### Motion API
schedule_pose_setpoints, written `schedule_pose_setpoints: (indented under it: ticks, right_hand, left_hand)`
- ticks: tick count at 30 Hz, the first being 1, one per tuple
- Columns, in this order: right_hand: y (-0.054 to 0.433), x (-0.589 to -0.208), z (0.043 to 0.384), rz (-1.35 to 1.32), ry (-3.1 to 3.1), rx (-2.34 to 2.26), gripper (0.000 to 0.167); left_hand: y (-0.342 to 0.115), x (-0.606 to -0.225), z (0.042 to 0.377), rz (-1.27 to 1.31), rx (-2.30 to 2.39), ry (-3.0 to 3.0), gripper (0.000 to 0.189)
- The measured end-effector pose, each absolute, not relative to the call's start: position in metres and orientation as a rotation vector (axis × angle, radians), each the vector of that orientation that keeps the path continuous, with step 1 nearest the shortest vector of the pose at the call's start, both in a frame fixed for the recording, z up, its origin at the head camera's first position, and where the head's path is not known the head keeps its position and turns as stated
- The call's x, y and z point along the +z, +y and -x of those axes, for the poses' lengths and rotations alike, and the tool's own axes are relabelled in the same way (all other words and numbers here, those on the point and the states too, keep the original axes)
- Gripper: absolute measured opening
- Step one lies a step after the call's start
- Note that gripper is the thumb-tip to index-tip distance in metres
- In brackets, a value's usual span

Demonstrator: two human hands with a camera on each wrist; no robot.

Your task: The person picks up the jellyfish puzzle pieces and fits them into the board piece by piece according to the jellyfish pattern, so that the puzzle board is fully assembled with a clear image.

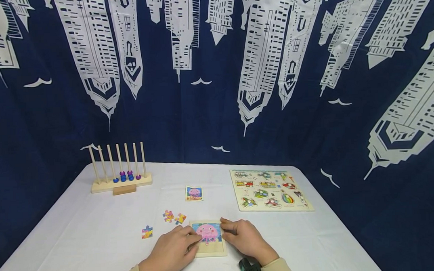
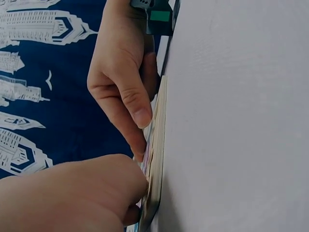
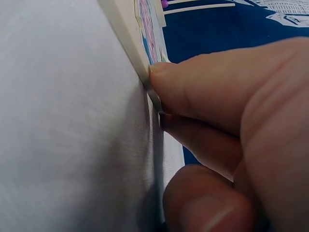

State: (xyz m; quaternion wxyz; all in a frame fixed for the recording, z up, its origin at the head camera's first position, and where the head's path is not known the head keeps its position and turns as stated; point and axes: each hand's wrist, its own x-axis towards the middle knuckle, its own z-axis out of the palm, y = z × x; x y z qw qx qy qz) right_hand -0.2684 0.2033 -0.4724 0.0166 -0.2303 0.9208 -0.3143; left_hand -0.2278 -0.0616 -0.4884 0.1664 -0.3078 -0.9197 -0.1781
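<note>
Jellyfish jigsaw: upper part in, lower strip bare

Wooden tray [image 1: 211, 250] between the hands. Jellyfish picture [image 1: 208, 230] laid across its upper part; strip nearest the person unfilled. Left to place, I judge: three loose pieces, one [image 1: 147, 232] beyond and left of the left hand [image 1: 174, 249], a pair [image 1: 168, 216] [image 1: 180, 218] just past its fingers. Reference card [image 1: 194, 194] farther out, ahead of both hands.

Right hand [image 1: 247, 238]: thumb and fingers bent, gripping tray's right edge by the far corner. Left hand: fingers bent over tray's left side; cannot tell whether pinching a piece.

Hard to read: left fingertips' contact; picture's left margin, covered by them. Wrist views show tray edge-on; both forearms cut off.
</note>
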Motion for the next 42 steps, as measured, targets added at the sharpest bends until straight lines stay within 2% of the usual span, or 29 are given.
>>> schedule_pose_setpoints:
  ticks: [18, 25, 30, 32, 36, 40, 42]
  right_hand:
    - [0.206, -0.475, 0.269, 0.698, 2.835, -0.997, 0.037]
    - [0.207, -0.476, 0.27, 0.707, 2.846, -0.983, 0.036]
    - [0.206, -0.474, 0.269, 0.703, 2.85, -0.986, 0.036]
    - [0.206, -0.473, 0.269, 0.699, 2.848, -0.988, 0.036]
    - [0.205, -0.472, 0.269, 0.692, 2.843, -0.993, 0.036]
    - [0.206, -0.472, 0.268, 0.69, 2.843, -0.99, 0.036]
    - [0.205, -0.472, 0.268, 0.692, 2.844, -0.99, 0.036]
  left_hand:
    - [-0.073, -0.488, 0.226, 0.8, -0.728, -2.66, 0.026]
    - [-0.09, -0.466, 0.223, 0.46, -0.635, -2.742, 0.028]
    - [-0.121, -0.453, 0.227, 0.172, -0.47, -2.865, 0.031]
    - [-0.135, -0.45, 0.227, 0.081, -0.374, -2.911, 0.027]
    - [-0.152, -0.448, 0.229, -0.017, -0.348, -2.998, 0.019]
    - [-0.152, -0.451, 0.232, -0.036, -0.481, -3.036, 0.034]
    - [-0.149, -0.454, 0.233, -0.018, -0.544, -3.022, 0.034]
